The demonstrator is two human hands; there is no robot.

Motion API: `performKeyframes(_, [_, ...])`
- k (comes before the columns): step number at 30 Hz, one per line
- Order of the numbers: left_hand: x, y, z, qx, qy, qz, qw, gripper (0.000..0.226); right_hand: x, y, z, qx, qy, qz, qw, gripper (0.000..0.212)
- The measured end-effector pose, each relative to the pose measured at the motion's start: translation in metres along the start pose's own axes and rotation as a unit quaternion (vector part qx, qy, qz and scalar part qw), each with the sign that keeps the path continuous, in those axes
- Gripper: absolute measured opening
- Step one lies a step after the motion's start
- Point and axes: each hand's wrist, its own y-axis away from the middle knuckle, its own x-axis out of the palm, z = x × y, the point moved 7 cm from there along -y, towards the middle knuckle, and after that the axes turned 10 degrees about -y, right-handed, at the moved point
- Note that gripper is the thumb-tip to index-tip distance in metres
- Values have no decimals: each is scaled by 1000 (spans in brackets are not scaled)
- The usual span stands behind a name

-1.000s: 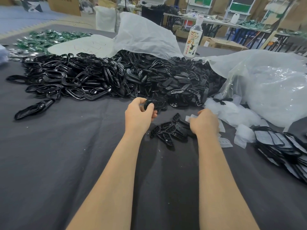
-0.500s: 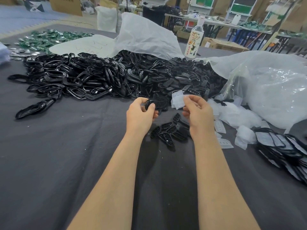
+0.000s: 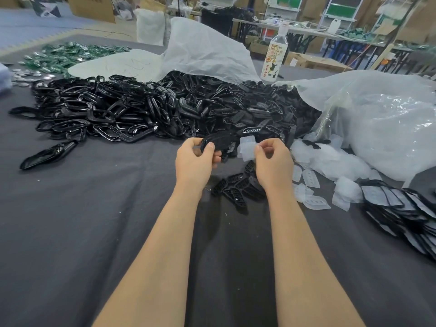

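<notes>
A dark grey cloth (image 3: 94, 232), creased in long folds, covers the whole work surface. Above it, the left hand (image 3: 195, 161) grips a black part (image 3: 218, 140) between thumb and curled fingers, holding it up just in front of the near edge of the heap (image 3: 141, 109). The right hand (image 3: 273, 164) pinches a white film (image 3: 245, 150) just beside the part; whether the two touch cannot be told. Directly below the hands a small pile (image 3: 236, 188) of slotted black pieces lies on the cloth. The heap runs wide across the middle: glossy looped frames to the left, flatter slotted pieces to the right, and one frame (image 3: 47, 154) lying apart at the near left. A white bag (image 3: 205, 50) is draped over the back of the heap, and a clear bag (image 3: 389, 119) bulges at the right, with loose films (image 3: 311, 179) spilled at its foot. Nearer on the right sits a stack (image 3: 401, 213) of black pieces faced with film. A bottle (image 3: 274, 60) stands upright behind the heap, between the two bags. Green pieces (image 3: 68, 55) are spread at the far left. Beyond is a workshop — cardboard boxes (image 3: 94, 7) on the floor and long tables (image 3: 306, 35) cluttered with goods.
</notes>
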Motion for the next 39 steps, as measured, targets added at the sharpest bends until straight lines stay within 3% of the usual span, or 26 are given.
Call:
performKeyframes(4, [1, 1, -2, -13, 66, 8, 998, 15, 9, 2, 1, -28, 33, 34, 998, 5])
performKeyframes(8, [8, 4, -8, 6, 68, 52, 996, 11, 20, 6, 0, 9, -28, 91, 995, 21])
performKeyframes(16, [18, 7, -6, 26, -101, 101, 989, 18, 30, 11, 12, -33, -72, 170, 982, 26])
performKeyframes(22, [20, 6, -4, 18, -109, 102, 989, 12, 33, 12, 7, 36, -208, 175, 962, 17])
performKeyframes(25, [12, 0, 2, -28, -34, 59, 997, 12, 29, 10, 5, 64, -249, 145, 955, 17])
performKeyframes(31, [-9, -6, 1, -9, -31, -67, 997, 8, 23, 7, -3, 121, -290, 113, 943, 12])
performKeyframes(34, [-11, -4, 3, -23, 19, -74, 997, 14, 24, 7, -6, 143, -311, 111, 933, 10])
performKeyframes(39, [-9, -1, 1, -12, -5, -55, 998, 21, 26, 8, -7, 155, -316, 120, 928, 9])
